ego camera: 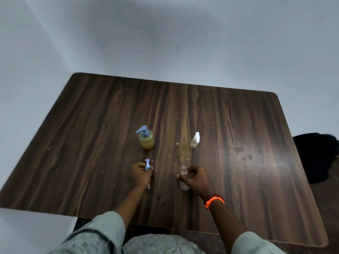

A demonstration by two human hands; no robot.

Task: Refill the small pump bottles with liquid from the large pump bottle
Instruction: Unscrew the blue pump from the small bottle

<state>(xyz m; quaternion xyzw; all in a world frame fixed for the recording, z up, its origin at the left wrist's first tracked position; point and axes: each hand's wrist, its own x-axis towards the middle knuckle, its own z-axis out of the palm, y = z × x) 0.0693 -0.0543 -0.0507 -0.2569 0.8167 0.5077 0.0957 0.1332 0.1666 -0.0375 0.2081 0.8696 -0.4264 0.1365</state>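
Small clear bottle (184, 178), uncapped, in right grip (194, 178); left grip (141, 174) pinches blue pump (147, 164)

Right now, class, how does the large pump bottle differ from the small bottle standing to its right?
The large pump bottle has a blue pump and yellowish liquid; the small bottle has a white top and looks empty. The large one is wider, the small one slimmer. Both stand upright on the table, untouched.

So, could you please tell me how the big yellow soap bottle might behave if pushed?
The big bottle looks mostly full of yellow liquid, so probably heavy for its size. Its wide base suggests it would slide on the table rather than tip. The smooth plastic may be slippery.
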